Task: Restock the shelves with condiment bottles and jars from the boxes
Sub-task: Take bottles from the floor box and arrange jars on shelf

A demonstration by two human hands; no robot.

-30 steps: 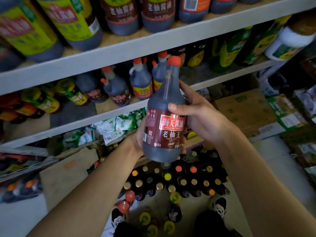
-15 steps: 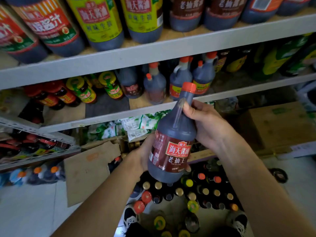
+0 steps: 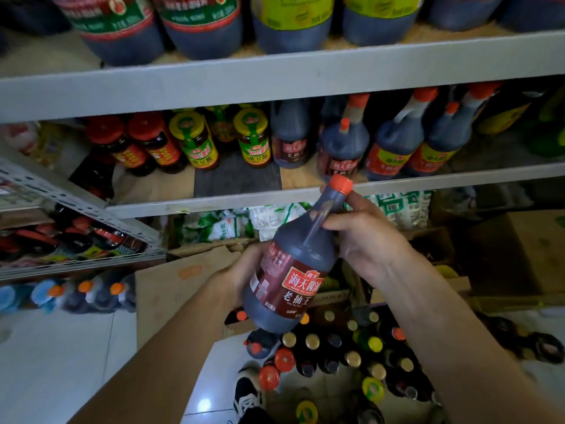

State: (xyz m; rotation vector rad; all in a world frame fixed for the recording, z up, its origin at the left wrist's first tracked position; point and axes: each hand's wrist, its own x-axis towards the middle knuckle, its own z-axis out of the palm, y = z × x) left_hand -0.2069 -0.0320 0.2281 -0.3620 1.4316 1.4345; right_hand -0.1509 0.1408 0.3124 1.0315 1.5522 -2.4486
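Head view: person stands over the stock, facing the shelving.
Nearest, floor: loose bottles [image 3: 336,356] standing crowded, caps up in red, gold and yellow; smooth round lids.
Left hand [image 3: 241,276]: under and behind the lower body of the soy sauce bottle [image 3: 293,270]. It cups the bottle from the left, fingertips hidden behind it.
Right hand [image 3: 367,237]: wrapped round the neck and shoulder, thumb across the neck just below the orange cap [image 3: 341,184].
Bottle position: in the air between both hands, above the floor stock and in front of the shelf edge.
Bottle axis: tilted, base near and low-left, cap far and up-right. The cap sits level with the lip of the middle shelf [image 3: 238,179].
Key relation: the shelf opening lies above and beyond the cap. The right hand is the nearer to it, so it likely leads the lift.
Bottle make: dark, smooth plastic, round body, moulded handle along the neck, glossy maroon label.
Beyond, left: a brown cardboard box [image 3: 177,289], flap open, matte.
Shelf, far: matching dark bottles [image 3: 342,148] right of a bare dark mat; lidded glass jars [image 3: 195,139] to the left.
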